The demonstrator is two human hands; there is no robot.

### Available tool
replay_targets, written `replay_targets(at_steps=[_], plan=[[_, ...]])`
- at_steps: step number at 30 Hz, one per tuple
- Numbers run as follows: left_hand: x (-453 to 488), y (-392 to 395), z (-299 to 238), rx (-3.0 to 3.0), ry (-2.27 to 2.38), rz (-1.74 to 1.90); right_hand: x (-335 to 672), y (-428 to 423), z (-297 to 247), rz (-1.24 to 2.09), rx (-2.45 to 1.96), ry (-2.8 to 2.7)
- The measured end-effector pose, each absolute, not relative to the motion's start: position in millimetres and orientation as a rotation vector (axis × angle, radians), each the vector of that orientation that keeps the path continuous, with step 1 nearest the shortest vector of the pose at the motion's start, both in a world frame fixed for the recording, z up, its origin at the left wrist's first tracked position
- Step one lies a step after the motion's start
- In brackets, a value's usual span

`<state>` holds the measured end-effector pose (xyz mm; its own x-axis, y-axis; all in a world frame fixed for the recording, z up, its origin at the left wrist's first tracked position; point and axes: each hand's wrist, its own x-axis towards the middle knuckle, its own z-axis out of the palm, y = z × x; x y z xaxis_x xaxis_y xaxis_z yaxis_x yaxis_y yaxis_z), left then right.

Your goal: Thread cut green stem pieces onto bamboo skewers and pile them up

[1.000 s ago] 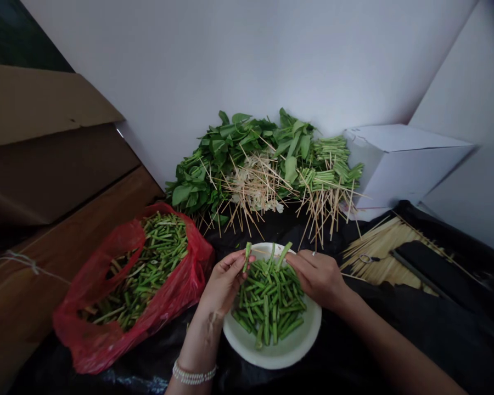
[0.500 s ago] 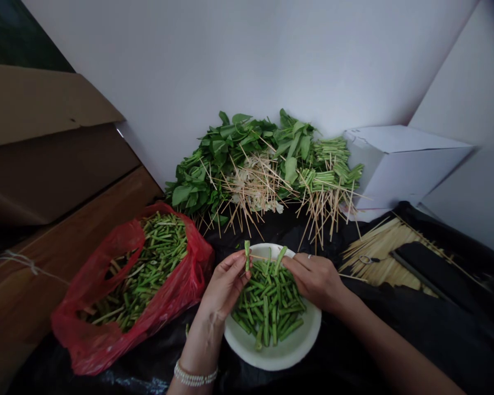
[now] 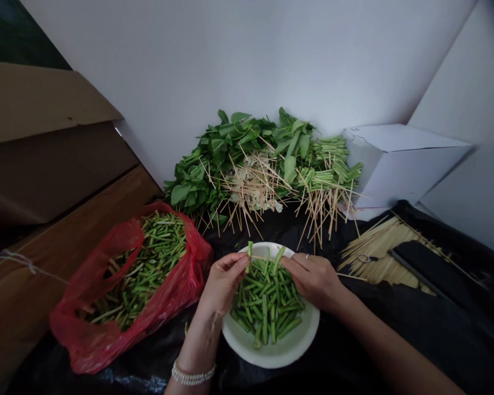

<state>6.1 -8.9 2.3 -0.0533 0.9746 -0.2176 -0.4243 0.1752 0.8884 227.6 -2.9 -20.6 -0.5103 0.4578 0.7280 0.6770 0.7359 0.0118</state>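
Above the bowl, my left hand (image 3: 226,281) pinches a short green stem piece (image 3: 250,250) upright between thumb and fingertips. My right hand (image 3: 319,280) is closed on a thin bamboo skewer (image 3: 262,257), which points left and meets the stem piece. Whether the tip has gone through it, I cannot tell. Another green stem piece (image 3: 279,259) stands at my right fingertips, seemingly on the skewer. Below both hands, the white bowl (image 3: 271,360) holds many cut green stems (image 3: 267,310).
At left is a red plastic bag (image 3: 107,345) of cut stems. Skewered leafy greens (image 3: 226,145) and skewered stem bundles (image 3: 325,178) lie by the wall. A white box (image 3: 420,159), loose skewers (image 3: 366,247), a ring-handled tool (image 3: 366,258) and a dark phone-like slab (image 3: 424,269) are at right.
My left hand has moved the stem piece slightly right, toward my right hand, along the skewer line. My right hand keeps nearly the same place. The whole view has shifted slightly.
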Motion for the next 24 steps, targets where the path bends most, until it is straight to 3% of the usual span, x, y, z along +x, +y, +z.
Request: replay_targets(at_steps=[13, 17, 24], plan=[[12, -9, 5, 1.097, 1.146, 1.077, 223, -6, -13, -0.360, -0.836, -2.211], [-4, -10, 16, 1.469, 1.304, 1.079, 229, -3, -8, -0.395, -0.907, -2.103], [-14, -17, 11, 2.293, 1.427, 0.539, 229, -2, -7, -0.419, -0.912, -2.118]])
